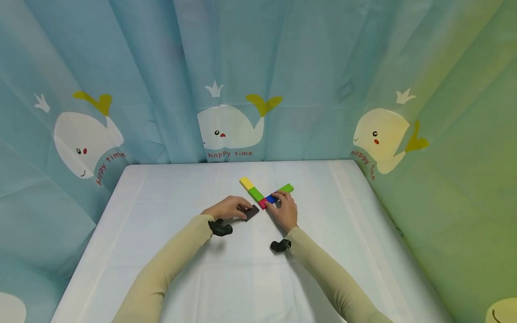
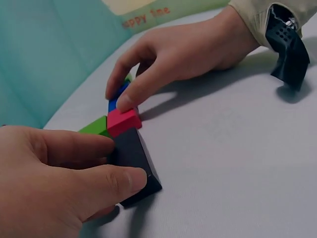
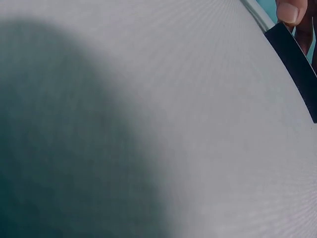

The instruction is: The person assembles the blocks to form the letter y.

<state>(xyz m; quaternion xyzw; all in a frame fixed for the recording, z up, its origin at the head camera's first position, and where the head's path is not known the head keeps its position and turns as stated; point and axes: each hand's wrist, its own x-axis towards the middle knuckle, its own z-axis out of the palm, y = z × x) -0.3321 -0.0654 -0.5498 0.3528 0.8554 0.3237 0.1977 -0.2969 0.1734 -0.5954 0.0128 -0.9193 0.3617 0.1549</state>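
On the white table, colored blocks form a V. A yellow block (image 1: 246, 183) and a green block (image 1: 256, 194) make one arm; a blue block (image 1: 270, 198) and another green block (image 1: 287, 187) make the other. A red block (image 1: 262, 204) sits at the corner. My left hand (image 1: 228, 208) pinches a black block (image 2: 130, 153) between thumb and fingers, its far end close to the red one. Whether they touch I cannot tell. With thumb and fingers my right hand (image 1: 286, 211) pinches the blue block, the thumb tip by the red block's edge.
A white cloth covers the table (image 1: 242, 287). Blue-green curtains (image 1: 315, 80) with whale prints stand along its back and sides. Dark wrist devices (image 1: 221, 228) are strapped at both cuffs. The right wrist view mostly shows cloth and a shadow.
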